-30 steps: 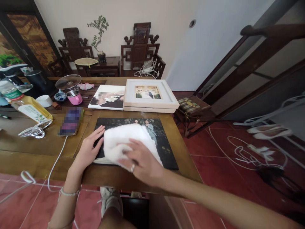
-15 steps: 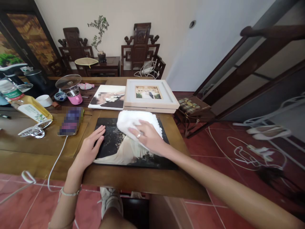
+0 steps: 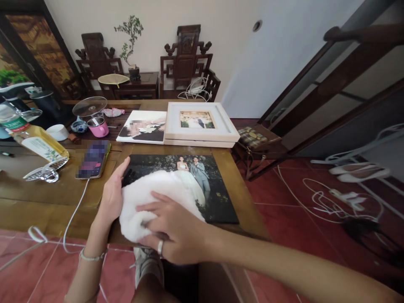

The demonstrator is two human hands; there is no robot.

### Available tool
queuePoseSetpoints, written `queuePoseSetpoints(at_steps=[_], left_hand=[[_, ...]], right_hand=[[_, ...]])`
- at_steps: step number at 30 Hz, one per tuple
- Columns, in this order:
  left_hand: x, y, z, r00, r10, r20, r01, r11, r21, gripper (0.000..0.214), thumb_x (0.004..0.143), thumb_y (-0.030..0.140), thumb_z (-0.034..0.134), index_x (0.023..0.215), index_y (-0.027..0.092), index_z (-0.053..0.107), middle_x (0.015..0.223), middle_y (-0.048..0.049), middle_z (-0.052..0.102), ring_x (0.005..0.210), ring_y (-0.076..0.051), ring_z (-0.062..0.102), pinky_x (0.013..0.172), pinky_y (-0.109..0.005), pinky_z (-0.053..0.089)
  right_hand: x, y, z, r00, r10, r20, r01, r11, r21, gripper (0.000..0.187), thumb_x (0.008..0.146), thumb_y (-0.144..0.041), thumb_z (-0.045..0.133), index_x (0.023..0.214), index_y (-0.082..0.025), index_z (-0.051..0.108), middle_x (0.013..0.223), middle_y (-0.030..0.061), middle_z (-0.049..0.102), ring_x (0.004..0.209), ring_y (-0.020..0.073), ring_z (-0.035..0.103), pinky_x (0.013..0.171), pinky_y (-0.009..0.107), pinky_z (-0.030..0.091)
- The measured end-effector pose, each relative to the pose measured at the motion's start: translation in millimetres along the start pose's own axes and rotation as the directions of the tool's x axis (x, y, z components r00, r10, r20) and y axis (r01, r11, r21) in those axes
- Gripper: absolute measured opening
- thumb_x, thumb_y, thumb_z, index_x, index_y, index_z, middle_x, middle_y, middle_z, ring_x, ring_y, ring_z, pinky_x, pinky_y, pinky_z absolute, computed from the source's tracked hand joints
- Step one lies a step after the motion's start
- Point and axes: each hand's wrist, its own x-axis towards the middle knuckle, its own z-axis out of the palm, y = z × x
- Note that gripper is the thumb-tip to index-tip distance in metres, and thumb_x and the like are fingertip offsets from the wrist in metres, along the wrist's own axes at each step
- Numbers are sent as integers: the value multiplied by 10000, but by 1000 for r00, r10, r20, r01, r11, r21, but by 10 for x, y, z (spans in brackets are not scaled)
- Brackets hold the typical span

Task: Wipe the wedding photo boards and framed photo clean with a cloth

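Note:
A dark photo print of a couple lies flat on the wooden table in front of me. My right hand presses a white cloth onto the print's near left corner, fingers curled over the cloth. My left hand rests along the print's left edge, fingers stretched out and flat, touching the cloth's side.
Behind the print lie a white framed photo and an unframed print. A phone with a cable, an oil bottle, a pink cup and a small fan stand at the left. Cables trail over the red floor at the right.
My right hand has dragged the cloth from the print's far middle back to its near left corner. My left hand shifted slightly along the left edge.

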Motion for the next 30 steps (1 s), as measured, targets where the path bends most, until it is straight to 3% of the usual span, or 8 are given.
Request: queuePoseSetpoints(at_steps=[4,8,11,13,17,22,26,30], left_hand=[[21,0,12,989,57,133,-80,981,176,533,985,457,284,1312,130,550,1420,-106,500,1362,-225,398,1154,-416,277],[35,-4,36,979,66,191,-115,960,255,428,949,399,435,1247,144,607,1386,-109,536,1346,-242,421,1133,-426,319],[37,-7,46,980,88,178,-134,955,264,407,949,365,440,1241,138,610,1377,-112,544,1336,-238,436,1128,-418,332],[38,-11,47,979,100,176,-145,952,268,402,947,356,444,1235,133,613,1374,-115,546,1326,-240,449,1122,-422,341],[44,-25,46,980,118,162,-160,946,282,383,941,354,453,1211,145,628,1362,-109,558,1303,-243,479,1110,-438,361],[42,-44,38,979,112,168,-156,948,277,376,937,344,461,1222,156,619,1368,-99,553,1298,-235,486,1109,-439,363],[36,-58,33,981,111,160,-151,951,269,384,930,348,478,1221,142,620,1361,-106,559,1291,-235,494,1113,-427,361],[36,-55,32,981,100,169,-143,954,264,381,932,344,480,1229,148,616,1373,-99,550,1309,-227,474,1124,-420,344]], right_hand=[[-140,116,-274,987,161,18,-162,972,170,434,913,-327,489,506,-190,425,542,-70,523,618,122,575,1144,431,156],[-107,561,-552,910,363,-199,-319,921,222,527,880,-508,489,478,-226,297,434,-75,234,553,144,475,1104,411,247],[60,843,-636,821,435,-370,-371,899,232,544,851,-548,498,481,-239,246,453,-66,252,532,141,411,999,398,329],[237,935,-636,788,461,-407,-388,886,253,540,831,-553,513,478,-238,251,473,-57,282,553,142,400,869,360,376],[662,969,-557,813,466,-348,-348,869,351,491,800,-534,530,495,-227,297,501,-51,309,547,125,348,594,284,311],[1023,953,-445,848,421,-321,-309,886,345,431,805,-457,526,511,-214,325,514,-42,345,549,115,326,548,280,239],[963,942,-488,882,369,-292,-282,912,298,452,816,-450,530,501,-213,309,507,-41,340,553,117,324,556,285,233],[613,1013,-647,885,353,-302,-285,926,248,504,822,-500,542,482,-219,299,502,-52,297,532,115,302,567,289,236]])
